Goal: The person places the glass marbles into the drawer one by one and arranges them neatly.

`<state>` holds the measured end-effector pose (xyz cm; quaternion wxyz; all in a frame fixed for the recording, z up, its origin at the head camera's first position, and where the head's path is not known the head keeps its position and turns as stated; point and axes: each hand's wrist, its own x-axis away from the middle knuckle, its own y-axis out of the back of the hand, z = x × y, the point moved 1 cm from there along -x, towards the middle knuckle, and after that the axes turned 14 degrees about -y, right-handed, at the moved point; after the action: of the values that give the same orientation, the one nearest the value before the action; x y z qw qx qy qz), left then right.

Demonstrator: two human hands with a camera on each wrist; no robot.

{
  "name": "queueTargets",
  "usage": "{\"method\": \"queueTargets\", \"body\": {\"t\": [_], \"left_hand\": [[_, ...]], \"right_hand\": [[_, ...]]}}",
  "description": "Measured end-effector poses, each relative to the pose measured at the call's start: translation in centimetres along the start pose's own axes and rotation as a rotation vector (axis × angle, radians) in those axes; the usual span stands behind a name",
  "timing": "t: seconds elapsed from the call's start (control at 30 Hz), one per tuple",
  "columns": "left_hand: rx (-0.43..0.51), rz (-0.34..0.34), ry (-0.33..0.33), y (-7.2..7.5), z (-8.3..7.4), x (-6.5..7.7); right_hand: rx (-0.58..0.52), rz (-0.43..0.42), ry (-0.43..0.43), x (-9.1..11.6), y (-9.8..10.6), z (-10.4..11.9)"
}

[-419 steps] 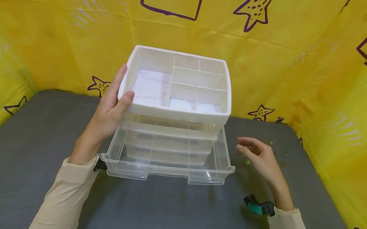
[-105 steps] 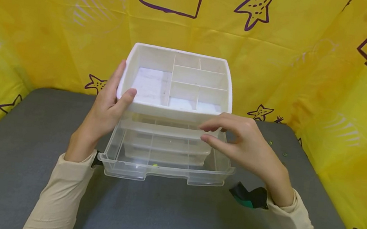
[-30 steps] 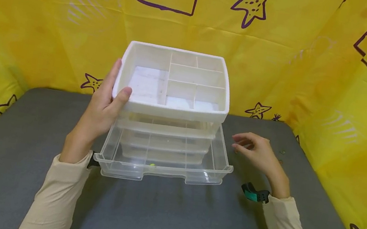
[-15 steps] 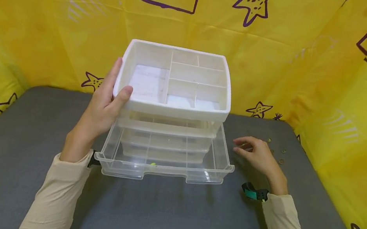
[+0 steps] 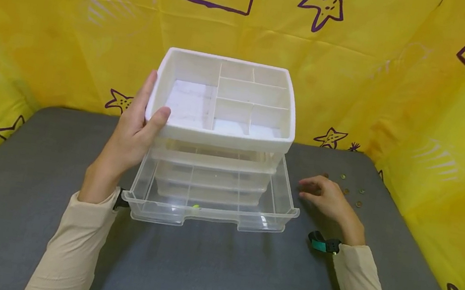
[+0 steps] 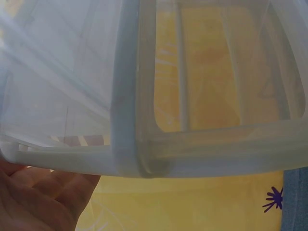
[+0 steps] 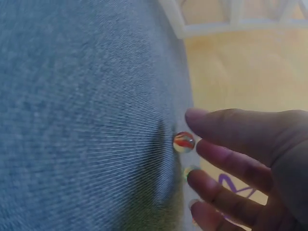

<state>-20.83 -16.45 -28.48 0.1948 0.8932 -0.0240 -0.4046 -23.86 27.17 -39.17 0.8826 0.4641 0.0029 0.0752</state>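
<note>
My left hand (image 5: 127, 137) grips the left side of a white plastic drawer organizer (image 5: 224, 139), thumb over its divided top tray's rim. Below, a clear drawer (image 5: 159, 213) is pulled out toward me, with a small yellow-green marble (image 5: 196, 206) inside by its front wall. Right of the organizer, my right hand (image 5: 326, 196) is low at the table, fingers loosely bent. In the right wrist view, a red, orange and white marble (image 7: 184, 142) lies just past the parted thumb and forefinger tips. A greenish marble (image 7: 188, 173) is partly hidden behind another fingertip.
Several marbles (image 5: 358, 204) lie scattered on the dark grey table (image 5: 213, 272) beyond and right of my right hand. Yellow cloth (image 5: 248, 37) with drawn starfish stands around the back and sides.
The yellow-green marble has come into the clear drawer since the oldest frame. My right hand was over the drawer and has moved back right, down to the table. The left hand keeps its hold.
</note>
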Motion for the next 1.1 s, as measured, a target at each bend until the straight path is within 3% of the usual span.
{"method": "queueTargets", "body": {"t": [0.53, 0.8, 1.1], "left_hand": [[0.002, -0.004, 0.001, -0.08, -0.02, -0.06], [0.003, -0.004, 0.001, -0.13, -0.03, -0.13], [-0.006, -0.012, 0.011, -0.09, 0.01, 0.00]], "right_hand": [[0.072, -0.033, 0.064, -0.48, -0.86, -0.65], [0.082, 0.014, 0.049, -0.59, -0.81, -0.67], [0.069, 0.011, 0.027, -0.42, -0.54, -0.55]]}}
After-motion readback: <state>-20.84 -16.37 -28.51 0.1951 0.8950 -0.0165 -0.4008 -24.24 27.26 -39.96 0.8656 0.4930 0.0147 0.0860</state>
